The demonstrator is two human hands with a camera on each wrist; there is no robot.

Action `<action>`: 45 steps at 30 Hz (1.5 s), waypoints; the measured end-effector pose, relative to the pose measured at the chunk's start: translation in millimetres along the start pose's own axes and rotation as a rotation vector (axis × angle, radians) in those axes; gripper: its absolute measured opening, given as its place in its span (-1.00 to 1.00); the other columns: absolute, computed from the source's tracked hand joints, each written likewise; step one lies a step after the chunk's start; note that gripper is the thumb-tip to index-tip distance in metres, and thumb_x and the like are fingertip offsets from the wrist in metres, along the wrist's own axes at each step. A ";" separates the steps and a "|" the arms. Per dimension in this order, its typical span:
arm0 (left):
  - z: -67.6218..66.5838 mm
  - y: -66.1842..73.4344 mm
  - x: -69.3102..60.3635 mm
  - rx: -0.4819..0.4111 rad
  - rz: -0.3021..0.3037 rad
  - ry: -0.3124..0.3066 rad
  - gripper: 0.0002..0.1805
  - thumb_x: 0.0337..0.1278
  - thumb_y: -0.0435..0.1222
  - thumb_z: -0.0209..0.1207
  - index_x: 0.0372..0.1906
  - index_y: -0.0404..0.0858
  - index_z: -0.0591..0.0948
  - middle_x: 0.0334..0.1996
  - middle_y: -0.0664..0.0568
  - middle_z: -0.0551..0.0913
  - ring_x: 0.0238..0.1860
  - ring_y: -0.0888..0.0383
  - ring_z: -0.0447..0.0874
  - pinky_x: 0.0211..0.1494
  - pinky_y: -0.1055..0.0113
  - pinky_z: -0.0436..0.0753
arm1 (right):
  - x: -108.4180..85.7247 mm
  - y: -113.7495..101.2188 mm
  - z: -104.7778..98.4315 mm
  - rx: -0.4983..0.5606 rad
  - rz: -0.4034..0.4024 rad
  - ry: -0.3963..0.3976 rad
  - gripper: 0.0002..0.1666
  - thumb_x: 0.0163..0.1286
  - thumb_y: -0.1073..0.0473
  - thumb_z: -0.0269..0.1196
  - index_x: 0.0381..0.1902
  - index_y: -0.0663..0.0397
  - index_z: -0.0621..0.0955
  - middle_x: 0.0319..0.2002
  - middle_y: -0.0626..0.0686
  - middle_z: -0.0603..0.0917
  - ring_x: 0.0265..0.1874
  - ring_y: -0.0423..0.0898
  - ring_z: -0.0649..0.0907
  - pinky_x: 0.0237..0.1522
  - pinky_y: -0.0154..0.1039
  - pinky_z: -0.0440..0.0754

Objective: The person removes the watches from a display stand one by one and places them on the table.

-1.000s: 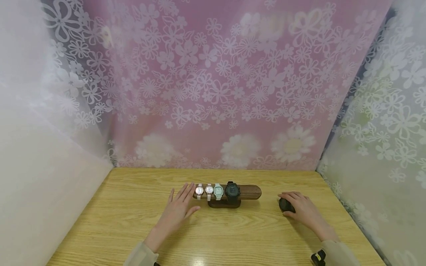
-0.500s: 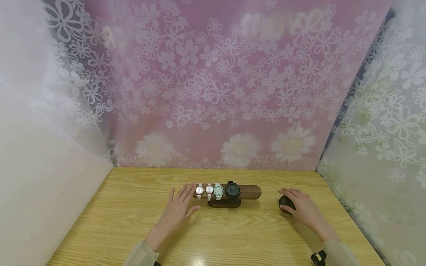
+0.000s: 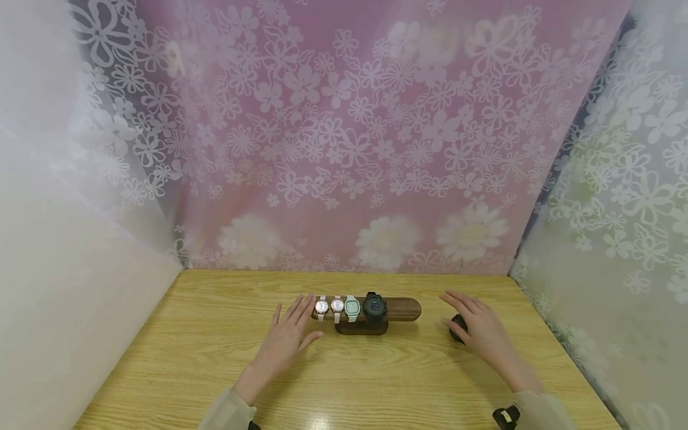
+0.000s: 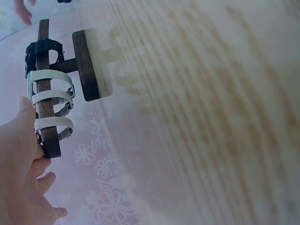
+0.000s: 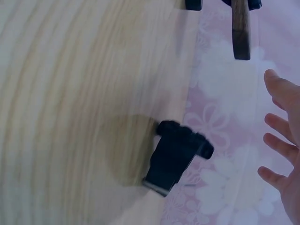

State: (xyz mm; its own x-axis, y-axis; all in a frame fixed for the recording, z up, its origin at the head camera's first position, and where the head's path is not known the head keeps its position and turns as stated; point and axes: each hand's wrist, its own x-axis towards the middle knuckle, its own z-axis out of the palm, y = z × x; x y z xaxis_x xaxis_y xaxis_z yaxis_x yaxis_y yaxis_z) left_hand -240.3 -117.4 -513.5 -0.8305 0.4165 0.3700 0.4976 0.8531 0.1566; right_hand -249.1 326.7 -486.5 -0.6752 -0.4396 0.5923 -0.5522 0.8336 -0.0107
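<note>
Plainly, the head view has the left hand with its fingers straight and spread, the foremost tips at the left end of a wooden stand, just beside a pale watch. Further along its bar sit a second pale watch, a mint watch and a chunky black watch. Right of the stand, the right hand hovers over a loose dark watch on the wooden table, its thumb partly covering the watch from this angle and its fingers wide apart. From the left wrist, the index finger meets the end of the bar, the thumb lies alongside, and the other fingers splay out past it. From the right wrist, a visible gap separates the loose dark watch from the right hand's parted thumb and fingers; behind them is a floral cloth.
</note>
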 end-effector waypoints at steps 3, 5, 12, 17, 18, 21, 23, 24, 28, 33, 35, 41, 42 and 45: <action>0.1 -0.7 0.0 -0.003 -0.002 0.002 -0.14 0.45 0.15 0.04 0.61 -0.23 0.11 0.60 0.00 0.05 0.60 -0.02 0.03 0.58 -0.25 -0.08 | 10.1 -7.9 0.9 0.006 -0.026 0.021 -0.16 0.12 0.15 0.53 0.37 0.09 0.51 0.27 0.22 0.57 0.13 0.28 0.60 0.06 0.35 0.56; -0.3 -0.9 0.0 0.000 -0.004 0.000 -0.14 0.45 0.15 0.03 0.61 -0.23 0.11 0.60 0.01 0.05 0.60 -0.02 0.02 0.58 -0.25 -0.08 | 17.6 -13.5 2.5 0.012 -0.042 0.032 -0.16 0.13 0.13 0.52 0.39 0.08 0.50 0.29 0.21 0.56 0.14 0.28 0.60 0.05 0.34 0.57; -1.7 0.6 0.8 0.000 0.000 0.002 -0.15 0.44 0.13 0.06 0.60 -0.24 0.14 0.59 -0.01 0.06 0.59 -0.05 0.04 0.57 -0.27 -0.04 | 39.9 -32.5 14.8 0.045 -0.101 0.044 -0.21 0.29 -0.08 0.41 0.40 0.08 0.48 0.31 0.18 0.53 0.17 0.28 0.57 0.11 0.37 0.52; -0.5 1.5 0.9 -0.012 0.000 0.007 -0.15 0.43 0.11 0.10 0.59 -0.26 0.16 0.59 -0.02 0.07 0.58 -0.07 0.07 0.57 -0.28 -0.05 | 52.0 -49.9 21.8 0.038 -0.114 0.002 -0.19 0.39 -0.27 0.25 0.44 0.06 0.45 0.36 0.15 0.50 0.22 0.25 0.55 0.19 0.34 0.49; -0.4 1.6 0.8 -0.014 0.000 0.009 -0.15 0.43 0.11 0.10 0.59 -0.26 0.16 0.59 -0.02 0.07 0.58 -0.07 0.07 0.57 -0.27 -0.05 | 54.3 -53.4 22.8 0.034 -0.114 -0.013 -0.17 0.37 -0.25 0.28 0.45 0.05 0.44 0.37 0.15 0.50 0.24 0.24 0.54 0.21 0.34 0.48; 0.3 1.5 0.8 -0.016 0.005 0.015 -0.15 0.42 0.10 0.11 0.59 -0.26 0.16 0.59 -0.02 0.08 0.58 -0.07 0.08 0.57 -0.28 -0.06 | 60.1 -63.0 26.1 0.039 -0.110 -0.052 -0.10 0.24 -0.13 0.44 0.46 0.04 0.43 0.38 0.15 0.49 0.29 0.22 0.51 0.28 0.35 0.43; 0.6 1.3 1.0 -0.015 0.007 0.018 -0.15 0.42 0.10 0.11 0.59 -0.26 0.17 0.59 -0.02 0.08 0.58 -0.08 0.09 0.56 -0.28 -0.06 | 63.5 -68.1 28.8 0.026 -0.109 -0.076 -0.07 0.21 -0.12 0.47 0.47 0.03 0.42 0.38 0.15 0.49 0.31 0.21 0.50 0.30 0.35 0.41; 0.6 1.3 1.0 -0.013 0.007 0.018 -0.15 0.43 0.10 0.11 0.59 -0.26 0.16 0.59 -0.01 0.07 0.58 -0.07 0.08 0.57 -0.27 -0.07 | 65.1 -70.2 30.5 0.020 -0.108 -0.090 -0.06 0.20 -0.13 0.47 0.47 0.02 0.42 0.39 0.15 0.48 0.33 0.21 0.49 0.30 0.35 0.40; 2.0 0.5 1.2 -0.002 0.006 0.023 -0.15 0.42 0.10 0.12 0.59 -0.27 0.18 0.59 -0.02 0.09 0.58 -0.08 0.09 0.57 -0.28 -0.06 | 70.9 -76.4 38.1 -0.014 -0.110 -0.134 -0.03 0.22 -0.23 0.43 0.50 -0.01 0.38 0.40 0.13 0.47 0.36 0.19 0.47 0.32 0.33 0.41; 2.0 0.1 1.0 0.006 0.000 0.016 -0.15 0.42 0.11 0.11 0.59 -0.25 0.17 0.59 -0.01 0.09 0.58 -0.05 0.08 0.57 -0.27 -0.05 | 75.5 -82.5 47.9 -0.010 -0.090 -0.198 -0.01 0.25 -0.32 0.37 0.52 -0.07 0.36 0.43 0.07 0.45 0.41 0.14 0.43 0.41 0.28 0.35; 1.8 0.1 1.0 0.011 -0.002 0.011 -0.15 0.42 0.12 0.10 0.60 -0.25 0.16 0.59 -0.01 0.08 0.58 -0.06 0.08 0.56 -0.27 -0.05 | 76.7 -85.0 50.4 -0.004 -0.084 -0.231 -0.02 0.28 -0.34 0.33 0.53 -0.10 0.34 0.45 0.03 0.44 0.43 0.11 0.41 0.43 0.27 0.32; 0.4 1.0 1.1 0.018 -0.009 -0.012 -0.15 0.45 0.16 0.02 0.60 -0.24 0.13 0.60 0.00 0.05 0.59 -0.05 0.05 0.57 -0.26 -0.07 | 80.5 -90.4 56.2 -0.035 -0.119 -0.261 -0.08 0.33 -0.35 0.29 0.51 -0.08 0.38 0.40 0.03 0.49 0.42 0.08 0.42 0.42 0.24 0.35; -0.2 1.3 1.2 0.017 -0.010 -0.014 -0.15 0.45 0.16 0.02 0.61 -0.24 0.13 0.60 0.00 0.04 0.59 -0.05 0.05 0.57 -0.26 -0.07 | 81.0 -90.8 57.1 -0.035 -0.125 -0.250 -0.10 0.32 -0.34 0.30 0.49 -0.06 0.40 0.38 0.03 0.51 0.41 0.08 0.44 0.41 0.24 0.37; -1.2 1.8 1.2 0.009 -0.011 -0.013 -0.15 0.44 0.15 0.04 0.60 -0.24 0.14 0.60 0.00 0.05 0.59 -0.04 0.05 0.57 -0.26 -0.07 | 81.2 -91.2 60.1 -0.039 -0.142 -0.209 -0.11 0.28 -0.32 0.34 0.44 -0.02 0.45 0.32 0.05 0.57 0.37 0.10 0.48 0.39 0.22 0.40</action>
State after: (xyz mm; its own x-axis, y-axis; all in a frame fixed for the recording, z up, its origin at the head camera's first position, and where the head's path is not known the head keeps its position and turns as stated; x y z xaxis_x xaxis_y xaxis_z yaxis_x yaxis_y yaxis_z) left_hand -240.2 -115.7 -511.6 -0.8392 0.4107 0.3564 0.4860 0.8605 0.1527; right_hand -283.0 194.9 -485.8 -0.6810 -0.6092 0.4064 -0.6322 0.7692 0.0937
